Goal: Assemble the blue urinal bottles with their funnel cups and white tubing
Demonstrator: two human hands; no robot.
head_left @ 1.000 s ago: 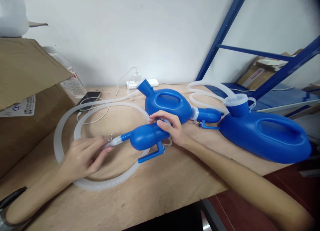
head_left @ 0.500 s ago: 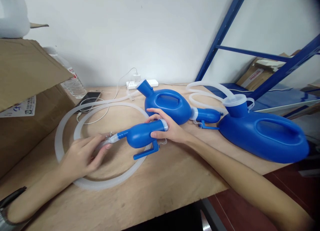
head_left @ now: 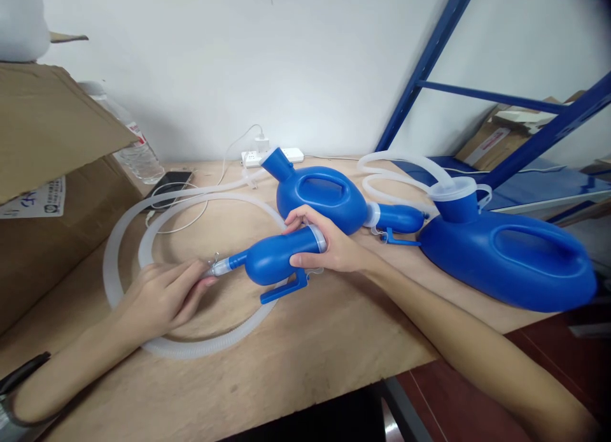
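Note:
My left hand (head_left: 174,292) pinches the end of a clear ribbed hose (head_left: 205,348), close to its clear connector (head_left: 221,267). That connector sits on the narrow blue spout of a bulb-shaped blue piece (head_left: 272,258). Around the wide, white-rimmed end of this piece, my right hand (head_left: 329,241) is wrapped. A blue lever hangs beneath it. The hose loops over the wooden table. Just behind my right hand lies a blue bottle (head_left: 358,206) with a handle opening, its uncapped neck pointing up and left.
A second blue bottle (head_left: 506,257) with a white cap and hose lies at the right, near another blue bulb piece (head_left: 401,218). At the left are a cardboard box (head_left: 86,219), a water bottle (head_left: 138,152) and a phone (head_left: 174,182). A power strip (head_left: 279,156) lies by the wall.
The blue bulb piece and both hands have shifted slightly right. The spout's dark blue end shows less beyond the clear connector, and my left fingers are nearer to that connector.

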